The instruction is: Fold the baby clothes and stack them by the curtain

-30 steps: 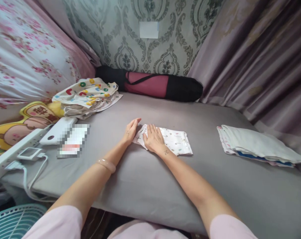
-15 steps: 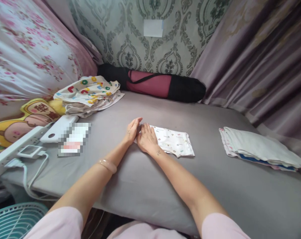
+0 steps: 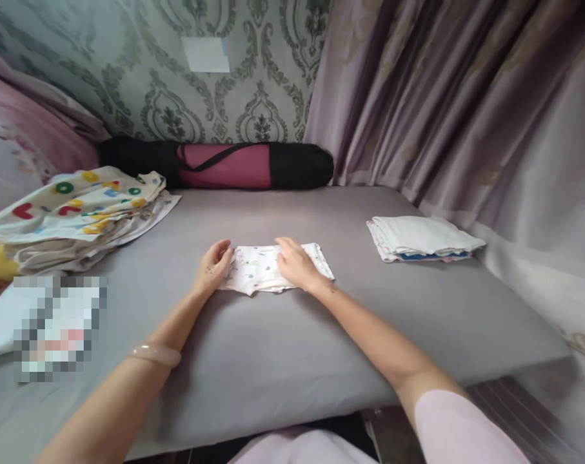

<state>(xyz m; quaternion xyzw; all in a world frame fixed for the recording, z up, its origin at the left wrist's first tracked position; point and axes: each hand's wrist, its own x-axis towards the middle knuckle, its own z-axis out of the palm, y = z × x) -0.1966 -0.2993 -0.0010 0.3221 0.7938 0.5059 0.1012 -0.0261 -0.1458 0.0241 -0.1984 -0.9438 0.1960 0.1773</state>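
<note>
A small folded white cloth (image 3: 256, 267) with a scattered print lies flat on the grey sheet in front of me. My left hand (image 3: 213, 267) is at its left end, loosely curved, the thumb at the cloth's edge and apart from the fingers; the fingertips are partly hidden. Over the right part of the cloth rests my right hand (image 3: 297, 263), palm down, its fingers slightly bent and not closed. Layers of fabric show at the cloth's right edge beside my right wrist.
A folded cloth stack (image 3: 422, 235) sits at the right. Heaped printed fabric (image 3: 84, 206) lies at the left, near a white device (image 3: 11, 316) and a blurred flat object (image 3: 62, 328). Along the wall stretches a black and maroon bag (image 3: 224, 166). Curtains (image 3: 393, 90) hang at the right.
The view has turned right, shifting the surroundings left. My hands, close together at the cloth's left end before, are now apart; my right hand has moved towards its right end.
</note>
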